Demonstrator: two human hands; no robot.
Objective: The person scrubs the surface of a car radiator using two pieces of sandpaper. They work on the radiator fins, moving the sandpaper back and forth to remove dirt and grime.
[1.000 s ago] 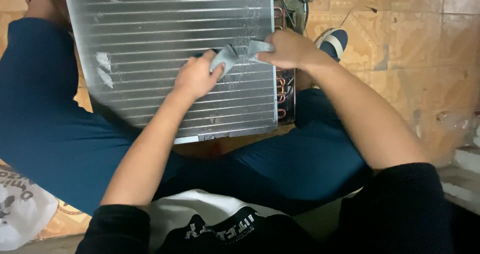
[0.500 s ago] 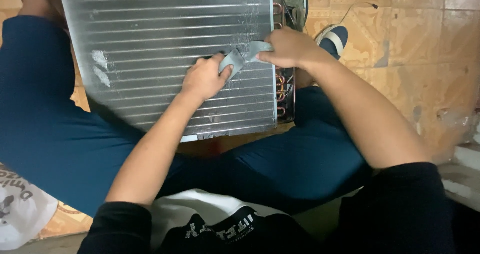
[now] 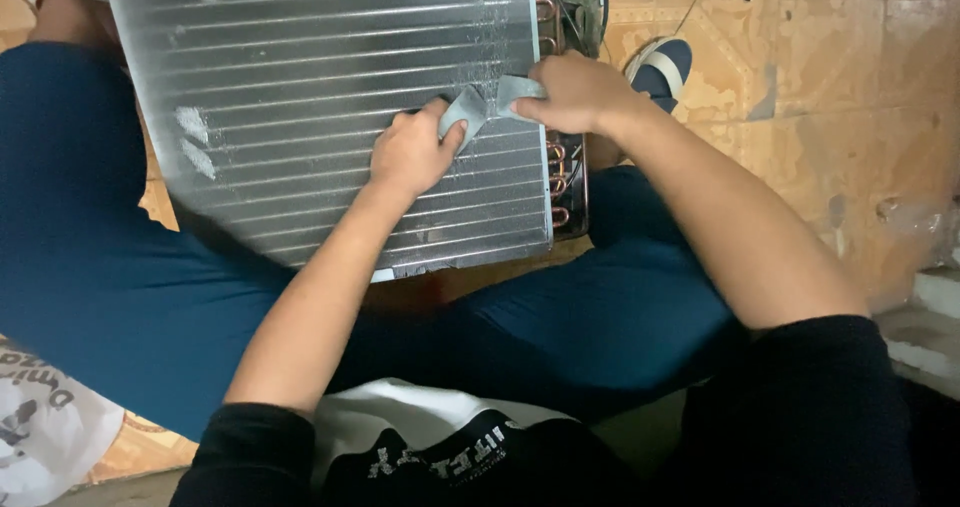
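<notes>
A large finned metal coil panel (image 3: 300, 97) rests across my legs in dark blue trousers. Copper tube bends (image 3: 560, 182) line its right edge. My left hand (image 3: 412, 152) lies on the fins near the panel's right side and pinches one end of a grey strip of tape (image 3: 480, 102). My right hand (image 3: 572, 92) grips the strip's other end at the panel's right edge. The strip is crumpled between the two hands.
Tan tiled floor (image 3: 800, 97) lies to the right, with a blue and white shoe (image 3: 665, 67) beside the panel. A white printed bag (image 3: 40, 427) sits at the lower left. A pale ledge (image 3: 930, 317) stands at the right edge.
Both hands have stayed on the grey strip while the view shifted slightly. My left hand has closed in on the strip's left end.
</notes>
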